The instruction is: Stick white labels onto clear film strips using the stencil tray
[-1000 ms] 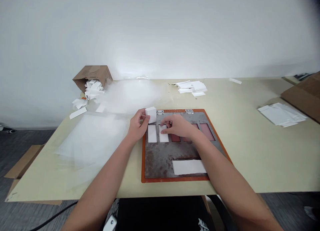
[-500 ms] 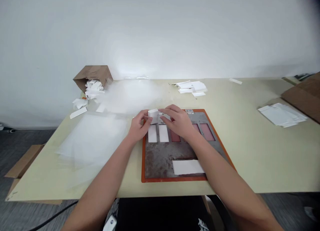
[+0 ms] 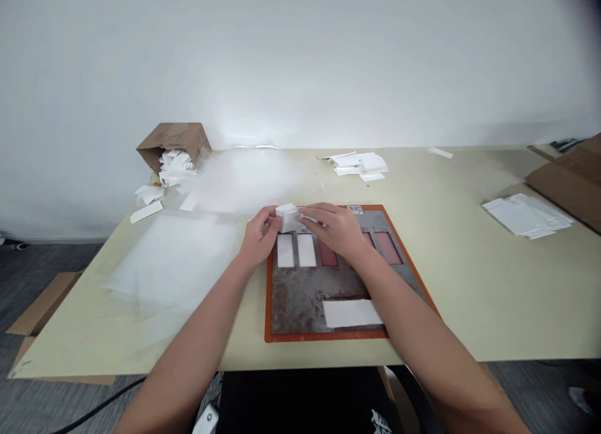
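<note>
A small stack of white cards (image 3: pixel 288 220) is raised over the upper left part of a grey plate with an orange border (image 3: pixel 295 284). My left hand (image 3: pixel 259 235) grips the stack at its left side between thumb and fingers. At its right edge, my right hand (image 3: pixel 332 228) is pinched, its thumb and fingertips on the edge of a card. Below the hands, white cards (image 3: pixel 307 251) fill the two left slots of the plate, while reddish slots (image 3: pixel 389 248) show farther right. My right hand and forearm cover part of the plate.
A white strip (image 3: pixel 351 314) lies low on the plate. Thin translucent sheets (image 3: pixel 178 258) cover the table's left side. An open cardboard box (image 3: pixel 176 136) spills white pieces at the back left. White card piles lie at the back (image 3: pixel 364 163) and right (image 3: pixel 526 215), beside brown cardboard (image 3: pixel 573 177).
My right hand's fingers have drawn closer together and lowered slightly at the stack's right edge. The stack stays in my left hand, tilted a little differently.
</note>
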`<state>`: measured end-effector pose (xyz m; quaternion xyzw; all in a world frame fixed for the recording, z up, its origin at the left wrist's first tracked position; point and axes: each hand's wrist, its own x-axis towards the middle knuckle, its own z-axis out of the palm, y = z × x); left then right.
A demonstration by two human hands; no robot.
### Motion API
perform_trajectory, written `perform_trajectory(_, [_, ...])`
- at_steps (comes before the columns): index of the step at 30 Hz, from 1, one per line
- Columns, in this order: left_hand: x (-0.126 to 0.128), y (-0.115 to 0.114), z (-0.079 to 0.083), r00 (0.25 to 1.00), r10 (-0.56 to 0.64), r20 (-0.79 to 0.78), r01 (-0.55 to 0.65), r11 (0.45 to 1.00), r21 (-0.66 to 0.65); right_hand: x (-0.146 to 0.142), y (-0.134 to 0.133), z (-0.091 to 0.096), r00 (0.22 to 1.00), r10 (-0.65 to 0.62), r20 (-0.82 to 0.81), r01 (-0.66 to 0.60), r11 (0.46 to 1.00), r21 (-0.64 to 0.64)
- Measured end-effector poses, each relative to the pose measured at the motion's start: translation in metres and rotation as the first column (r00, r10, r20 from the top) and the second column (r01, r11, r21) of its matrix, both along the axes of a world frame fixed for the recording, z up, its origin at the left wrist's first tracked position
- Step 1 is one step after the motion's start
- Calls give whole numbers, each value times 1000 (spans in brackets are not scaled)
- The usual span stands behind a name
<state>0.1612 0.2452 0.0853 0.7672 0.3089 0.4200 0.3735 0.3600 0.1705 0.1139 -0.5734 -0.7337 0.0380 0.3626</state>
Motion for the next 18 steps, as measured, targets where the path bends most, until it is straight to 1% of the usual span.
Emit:
perform_trajectory(3, [0,1,-2,1000,7,-6,-7,1000,1,0,-1,3,997,17,-79,-18,1000,-11])
perform_trajectory(7, [0,2,-4,1000,11,-11,-11,1000,9,2,-2,12,976,71,-207,-91,992,-92])
perform_trajectory(9, [1,2,-3,1000,12,-13,-12,1000,13,4,-3,20,955,56,-292,-102,984,-144])
perform_trajectory(11, [1,1,-2,1000,9,-14,-9,1000,15,9,-6,27,924,5,-382,-95,972,-217])
perform_trajectory(14, [1,0,0,1000,6,-20,-6,1000,15,23,-14,30,853,-65,-518,-146,923,-356])
perform_trajectory(16, [1,-1,0,1000,6,-25,-6,1000,15,34,-20,26,793,-133,-595,-194,870,-453])
perform_trajectory(18, [1,-1,-1,1000,8,-27,-8,1000,17,43,-24,19,743,-234,-627,-198,818,-540])
